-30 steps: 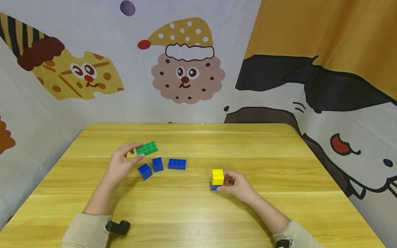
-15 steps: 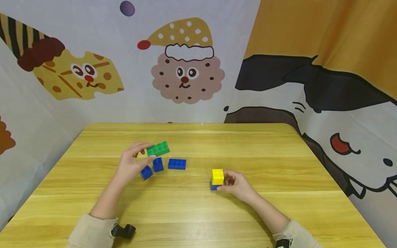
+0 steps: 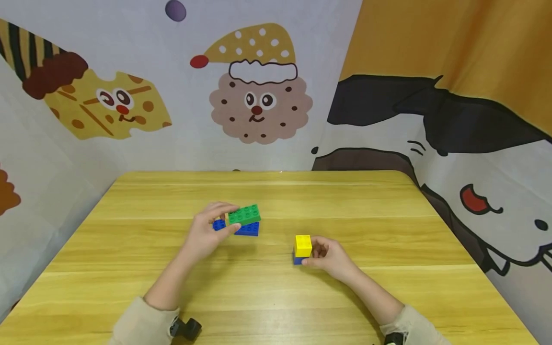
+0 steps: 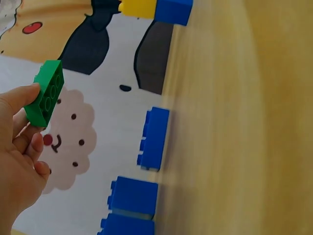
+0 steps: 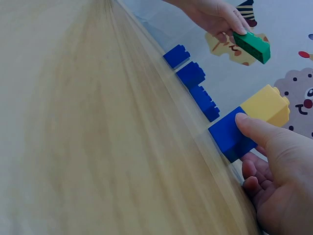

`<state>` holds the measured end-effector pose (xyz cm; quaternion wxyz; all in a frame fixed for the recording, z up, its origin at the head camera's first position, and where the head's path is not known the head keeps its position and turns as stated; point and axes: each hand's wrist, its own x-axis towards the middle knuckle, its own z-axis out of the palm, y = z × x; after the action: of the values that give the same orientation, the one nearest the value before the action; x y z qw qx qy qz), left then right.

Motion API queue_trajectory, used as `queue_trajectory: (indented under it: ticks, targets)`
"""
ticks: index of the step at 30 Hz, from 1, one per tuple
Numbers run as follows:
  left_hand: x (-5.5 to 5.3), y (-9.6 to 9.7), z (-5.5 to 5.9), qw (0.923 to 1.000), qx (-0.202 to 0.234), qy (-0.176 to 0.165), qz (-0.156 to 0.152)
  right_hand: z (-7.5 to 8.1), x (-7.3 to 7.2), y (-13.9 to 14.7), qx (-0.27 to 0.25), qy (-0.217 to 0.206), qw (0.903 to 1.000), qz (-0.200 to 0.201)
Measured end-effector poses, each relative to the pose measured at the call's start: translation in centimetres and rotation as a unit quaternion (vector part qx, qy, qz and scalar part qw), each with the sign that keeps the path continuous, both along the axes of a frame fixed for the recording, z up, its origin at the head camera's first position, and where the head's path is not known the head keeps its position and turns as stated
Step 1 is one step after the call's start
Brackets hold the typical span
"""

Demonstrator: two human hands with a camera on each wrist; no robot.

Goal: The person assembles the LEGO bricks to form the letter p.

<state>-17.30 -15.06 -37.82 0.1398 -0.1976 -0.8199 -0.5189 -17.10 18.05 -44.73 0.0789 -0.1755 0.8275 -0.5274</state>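
My left hand pinches a green building brick between thumb and fingers, raised over the table. In the head view the green brick overlaps a long blue brick lying beneath. My right hand grips a small stack by its lower part: a yellow brick on top of a blue brick, standing upright on the table. The left wrist view shows the hollow underside of the green brick, well above the table.
Two shorter blue bricks, a nearer-middle one and an outer one, sit left of the long one, partly hidden by the left hand in the head view. The wooden table ends at a cartoon-printed cloth backdrop.
My left hand has carried the green brick to the right, from left of the blue bricks to over the long blue one. The right hand and its stack have stayed put.
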Motion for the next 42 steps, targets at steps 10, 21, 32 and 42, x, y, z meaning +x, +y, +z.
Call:
queue_trajectory:
  ticks: [10, 21, 32, 42]
  targets:
    - [0.6, 1.9, -0.6, 0.9993, 0.003, -0.02, -0.03, -0.4, 0.0, 0.3, -0.038, 0.019, 0.999, 0.011]
    - [0.6, 4.3, -0.7, 0.9986, -0.01, -0.025, -0.047, -0.4, -0.1, 0.3, -0.043, 0.009, 0.999, 0.005]
    - [0.5, 6.8, -0.8, 0.997, -0.006, -0.034, -0.07, 2.8, 1.3, -0.5, -0.035, 0.005, 0.9994, 0.003]
    - [0.4, 9.0, -1.1, 0.9941, -0.006, -0.026, -0.105, 0.9, 0.5, 0.0, -0.051, 0.015, 0.9985, 0.014]
